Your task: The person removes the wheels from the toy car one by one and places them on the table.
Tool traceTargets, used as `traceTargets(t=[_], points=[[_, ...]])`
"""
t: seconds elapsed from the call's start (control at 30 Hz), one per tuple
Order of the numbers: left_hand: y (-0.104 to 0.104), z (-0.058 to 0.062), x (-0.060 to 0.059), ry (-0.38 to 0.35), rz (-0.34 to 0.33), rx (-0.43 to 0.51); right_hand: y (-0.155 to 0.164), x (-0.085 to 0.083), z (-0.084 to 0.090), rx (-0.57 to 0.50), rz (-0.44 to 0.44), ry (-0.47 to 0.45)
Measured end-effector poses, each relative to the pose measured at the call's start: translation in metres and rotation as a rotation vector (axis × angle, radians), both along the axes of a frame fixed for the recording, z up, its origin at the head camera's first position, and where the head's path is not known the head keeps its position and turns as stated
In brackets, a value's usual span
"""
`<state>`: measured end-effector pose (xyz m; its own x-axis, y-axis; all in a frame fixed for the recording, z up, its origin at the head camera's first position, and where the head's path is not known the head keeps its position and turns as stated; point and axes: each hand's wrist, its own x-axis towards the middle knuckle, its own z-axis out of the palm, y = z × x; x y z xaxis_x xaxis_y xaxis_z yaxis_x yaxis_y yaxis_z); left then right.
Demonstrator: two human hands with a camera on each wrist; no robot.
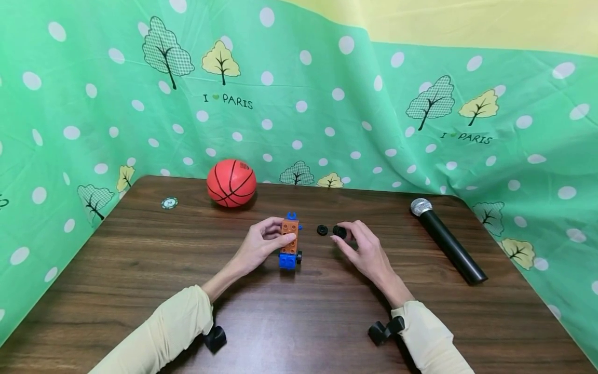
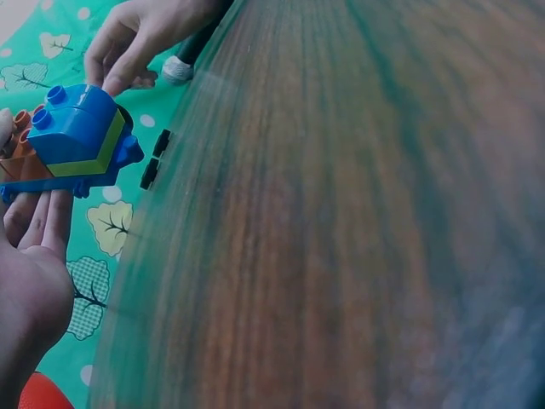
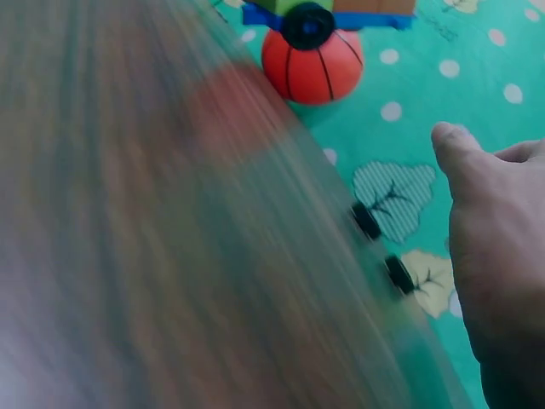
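1. Head view: a basketball [image 1: 231, 183] sits at the back of the wooden table [image 1: 140, 270], with a small round token [image 1: 170, 203] to its left near the back edge. A black microphone [image 1: 447, 240] lies on the right, well apart from the hands. Green dotted cloth [image 1: 327, 104] walls the table on three sides; the near half of the tabletop is bare wood. The left hand [image 1: 261, 246] grips a toy block car [image 1: 290, 243] at mid-table, fingers curled round its orange part. The right hand [image 1: 362, 249] has its fingertips at one black wheel [image 1: 339, 231], seemingly pinching it; a second black wheel [image 1: 322, 230] lies just beside, between that one and the car.

2. Left wrist view: the car [image 2: 72, 136] is against the left hand's fingers [image 2: 43, 226]. Two wheels [image 2: 156, 158] lie on the table beyond it, and the right hand [image 2: 145, 38] is curled further off.

3. Right wrist view: blurred. The right hand [image 3: 498, 247] fills the right edge, thumb raised; its grasp cannot be told here. Two wheels [image 3: 383, 249] lie on the table near it, the ball [image 3: 312, 64] and car [image 3: 328, 13] beyond.
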<state>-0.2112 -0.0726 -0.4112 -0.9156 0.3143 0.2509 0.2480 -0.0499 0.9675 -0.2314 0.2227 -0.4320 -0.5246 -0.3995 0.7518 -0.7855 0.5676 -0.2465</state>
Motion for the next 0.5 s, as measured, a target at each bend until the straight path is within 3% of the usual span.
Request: traceTargets(t=[0.27,0.5], points=[[-0.001,0.000,0.000,-0.004,0.001,0.001,0.022,-0.009,-0.003,0.068,-0.081,0.032],[0.001,-0.002,-0.002,-0.011,0.011,0.001,0.035,-0.014,-0.004,0.108,-0.151,-0.024]])
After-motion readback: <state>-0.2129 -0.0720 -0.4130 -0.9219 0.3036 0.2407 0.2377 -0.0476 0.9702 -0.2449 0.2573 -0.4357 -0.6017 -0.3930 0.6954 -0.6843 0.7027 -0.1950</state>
